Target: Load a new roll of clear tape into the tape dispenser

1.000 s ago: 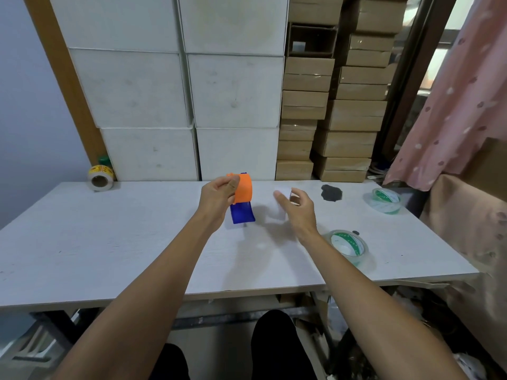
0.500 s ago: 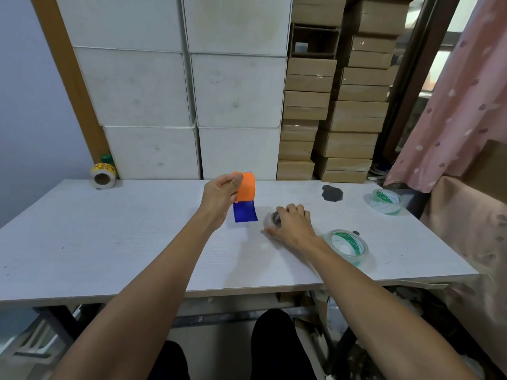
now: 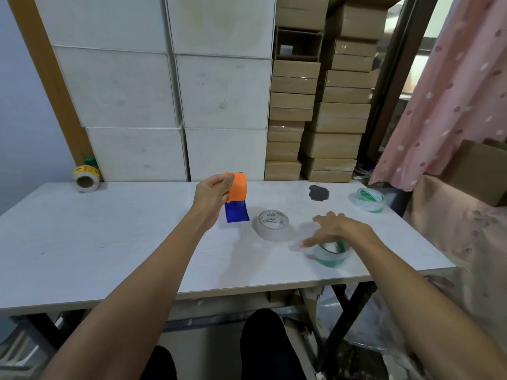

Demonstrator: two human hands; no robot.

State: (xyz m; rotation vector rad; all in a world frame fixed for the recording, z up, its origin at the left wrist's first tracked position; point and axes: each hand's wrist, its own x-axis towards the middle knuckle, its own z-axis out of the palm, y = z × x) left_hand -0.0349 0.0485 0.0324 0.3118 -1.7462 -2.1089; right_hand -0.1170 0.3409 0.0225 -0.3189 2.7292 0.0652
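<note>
My left hand (image 3: 211, 196) holds the orange and blue tape dispenser (image 3: 237, 198) above the white table (image 3: 109, 242), fingers pinched on its orange top. A used roll with a white cardboard core (image 3: 273, 224) lies flat on the table just right of the dispenser. My right hand (image 3: 338, 231) hovers with spread fingers over a clear tape roll with a green core (image 3: 333, 255) near the front right edge; whether it touches the roll I cannot tell. The hand covers the roll's far side.
Another green-core clear roll (image 3: 369, 200) lies at the far right, beside a dark patch (image 3: 318, 192). A yellow-labelled roll (image 3: 85, 178) stands at the back left corner. White and brown boxes are stacked behind the table. A pink curtain hangs on the right.
My right hand set the white-core roll down on the table, let go and moved right and nearer, over the green-core roll. The left hand kept the dispenser where it was.
</note>
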